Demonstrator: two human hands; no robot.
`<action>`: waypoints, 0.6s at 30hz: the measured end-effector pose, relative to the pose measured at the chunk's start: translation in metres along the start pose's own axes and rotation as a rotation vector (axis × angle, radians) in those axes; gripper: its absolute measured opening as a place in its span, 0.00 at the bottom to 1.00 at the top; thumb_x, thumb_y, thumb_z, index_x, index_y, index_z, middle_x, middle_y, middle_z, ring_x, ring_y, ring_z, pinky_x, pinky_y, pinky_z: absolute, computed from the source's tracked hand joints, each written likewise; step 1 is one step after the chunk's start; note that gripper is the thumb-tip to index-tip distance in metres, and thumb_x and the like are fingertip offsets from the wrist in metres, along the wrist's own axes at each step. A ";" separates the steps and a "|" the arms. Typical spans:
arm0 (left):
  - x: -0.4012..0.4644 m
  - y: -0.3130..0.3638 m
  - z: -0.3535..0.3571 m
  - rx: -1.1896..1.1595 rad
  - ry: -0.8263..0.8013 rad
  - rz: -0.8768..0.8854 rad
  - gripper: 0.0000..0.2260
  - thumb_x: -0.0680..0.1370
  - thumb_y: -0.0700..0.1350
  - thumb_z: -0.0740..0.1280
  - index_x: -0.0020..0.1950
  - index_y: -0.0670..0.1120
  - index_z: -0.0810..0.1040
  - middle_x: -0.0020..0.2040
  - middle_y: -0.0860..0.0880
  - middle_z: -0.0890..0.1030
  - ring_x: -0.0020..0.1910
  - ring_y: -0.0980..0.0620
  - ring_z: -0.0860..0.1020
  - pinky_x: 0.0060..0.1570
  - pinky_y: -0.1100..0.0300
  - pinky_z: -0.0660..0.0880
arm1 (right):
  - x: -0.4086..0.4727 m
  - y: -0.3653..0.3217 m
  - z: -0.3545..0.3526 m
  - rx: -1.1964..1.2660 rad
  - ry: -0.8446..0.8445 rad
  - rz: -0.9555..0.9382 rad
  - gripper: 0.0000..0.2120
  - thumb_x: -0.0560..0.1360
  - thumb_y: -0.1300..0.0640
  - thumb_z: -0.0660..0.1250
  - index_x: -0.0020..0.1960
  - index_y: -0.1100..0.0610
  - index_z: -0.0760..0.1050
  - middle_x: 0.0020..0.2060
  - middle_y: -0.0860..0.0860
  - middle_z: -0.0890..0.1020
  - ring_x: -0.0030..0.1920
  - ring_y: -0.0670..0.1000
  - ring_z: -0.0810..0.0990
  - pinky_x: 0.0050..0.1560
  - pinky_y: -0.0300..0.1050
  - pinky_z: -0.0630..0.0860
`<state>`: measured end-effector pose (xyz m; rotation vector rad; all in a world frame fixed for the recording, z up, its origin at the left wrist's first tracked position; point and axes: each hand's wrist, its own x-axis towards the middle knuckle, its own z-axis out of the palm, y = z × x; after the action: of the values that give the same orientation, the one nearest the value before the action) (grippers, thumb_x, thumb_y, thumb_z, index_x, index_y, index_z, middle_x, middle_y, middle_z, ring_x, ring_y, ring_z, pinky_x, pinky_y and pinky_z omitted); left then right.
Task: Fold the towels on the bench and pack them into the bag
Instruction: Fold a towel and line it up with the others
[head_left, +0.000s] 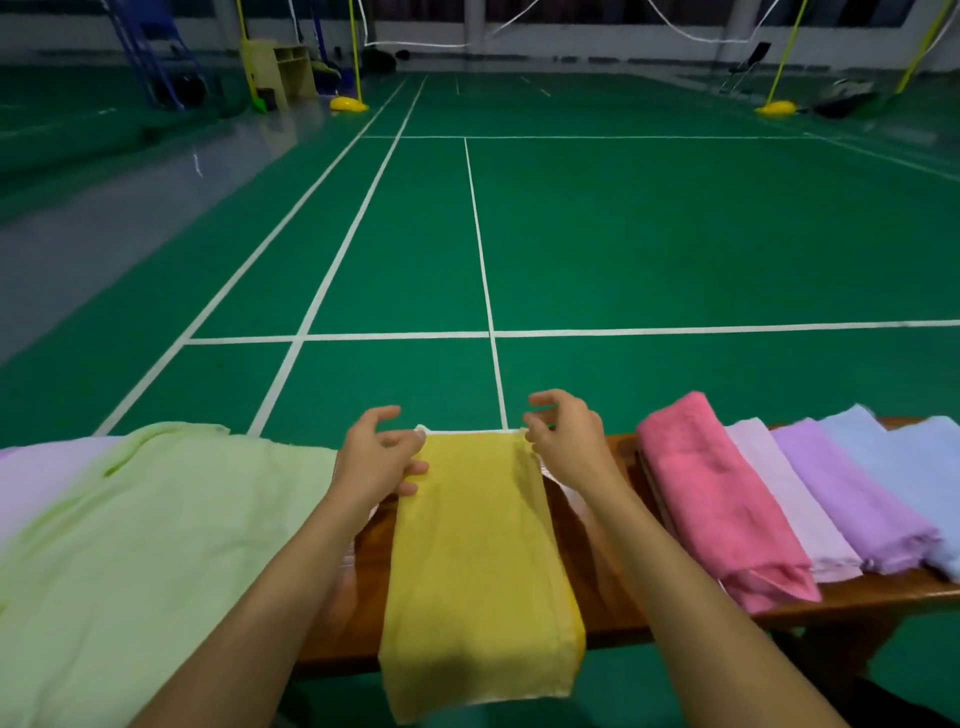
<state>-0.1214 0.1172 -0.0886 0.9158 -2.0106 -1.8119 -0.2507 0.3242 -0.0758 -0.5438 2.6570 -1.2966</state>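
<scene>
Unfolded pale green towel (145, 530) waits on my left, then my left hand (376, 457) and right hand (563, 441) each pinch a far corner of the yellow towel (478, 561) draped across the bench (592, 587), so I'd guess halving it's next, folded pink towel (711, 499) rightmost, no bag visible.

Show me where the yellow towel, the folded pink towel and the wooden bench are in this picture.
long yellow cloth towel (475, 561): head view, middle of its flat folded strip.
folded pink terry towel (711, 499): head view, centre of its top face.
brown wooden bench (602, 587): head view, bare top between the two towels.
</scene>
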 end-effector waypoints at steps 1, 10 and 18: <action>-0.007 0.001 -0.003 -0.002 -0.035 0.019 0.22 0.82 0.43 0.73 0.74 0.49 0.72 0.56 0.45 0.84 0.45 0.43 0.87 0.43 0.45 0.84 | -0.004 0.001 -0.004 0.024 -0.034 -0.002 0.14 0.82 0.59 0.68 0.67 0.57 0.78 0.54 0.53 0.86 0.51 0.53 0.86 0.58 0.57 0.82; -0.073 -0.001 -0.033 0.221 -0.128 0.146 0.13 0.79 0.41 0.75 0.62 0.49 0.79 0.48 0.47 0.87 0.41 0.43 0.87 0.33 0.52 0.80 | -0.070 0.017 -0.031 0.238 -0.356 0.021 0.08 0.84 0.67 0.60 0.56 0.59 0.77 0.47 0.57 0.86 0.40 0.58 0.86 0.46 0.61 0.83; -0.100 -0.031 -0.054 0.753 -0.385 0.349 0.08 0.76 0.58 0.75 0.54 0.60 0.84 0.53 0.66 0.84 0.53 0.64 0.82 0.54 0.56 0.81 | -0.123 0.031 -0.027 -0.250 -0.526 -0.315 0.06 0.78 0.51 0.65 0.50 0.42 0.79 0.52 0.44 0.86 0.52 0.45 0.82 0.58 0.51 0.79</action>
<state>-0.0056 0.1364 -0.0889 0.3234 -2.9537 -1.0928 -0.1526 0.4074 -0.0877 -1.1900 2.3484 -0.7326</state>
